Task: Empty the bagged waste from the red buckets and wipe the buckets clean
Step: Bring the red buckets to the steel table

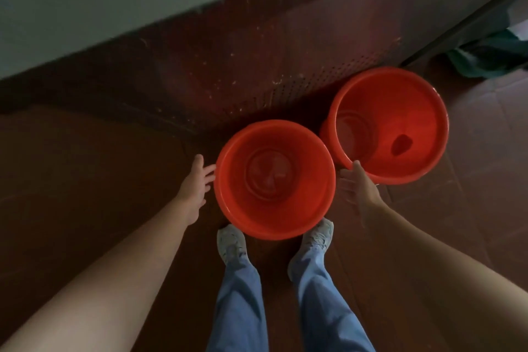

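Left hand: fingers spread, grasping nothing, fingertips at left rim of near red bucket; contact unclear. Right hand: blurred, fingers spread, grasping nothing, just right of same bucket, overlapping near rim of far red bucket. Both buckets upright on tiled floor, side by side, bare insides showing. Dark patch on far bucket's inner wall. Pale shoes at near bucket's near edge. Green cloth far right.

- My left hand, fingers spread, is at the near bucket's 9 o'clock rim.
- My right hand, blurred and spread, is at 3.
- The far bucket stands at its 2 o'clock.
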The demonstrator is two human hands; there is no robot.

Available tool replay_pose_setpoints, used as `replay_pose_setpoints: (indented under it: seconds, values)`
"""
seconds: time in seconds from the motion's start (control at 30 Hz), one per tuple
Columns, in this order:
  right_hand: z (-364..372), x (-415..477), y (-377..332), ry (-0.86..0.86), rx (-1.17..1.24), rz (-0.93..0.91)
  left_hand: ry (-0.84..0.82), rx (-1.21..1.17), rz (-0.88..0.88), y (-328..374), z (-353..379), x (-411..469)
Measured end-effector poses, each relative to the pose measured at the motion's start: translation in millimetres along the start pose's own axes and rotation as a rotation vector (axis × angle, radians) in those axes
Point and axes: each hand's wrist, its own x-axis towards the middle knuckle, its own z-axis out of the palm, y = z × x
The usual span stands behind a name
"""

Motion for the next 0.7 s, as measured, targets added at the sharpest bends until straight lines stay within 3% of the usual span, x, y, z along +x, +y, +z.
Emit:
replay_pose_setpoints:
  seconds: [0.17,0.3,0.7]
  values:
    - [-2,38,25,0.042,0.032,0.029,0.068,-0.052,0.028,-13,-3,37]
    - [1,61,35,-0.039,0.041,0.098,0.007,-0.078,-0.017,-13,-5,60]
    - [5,85,37,-0.05,0.015,0.15,-0.029,-0.095,-0.122,-12,-11,92]
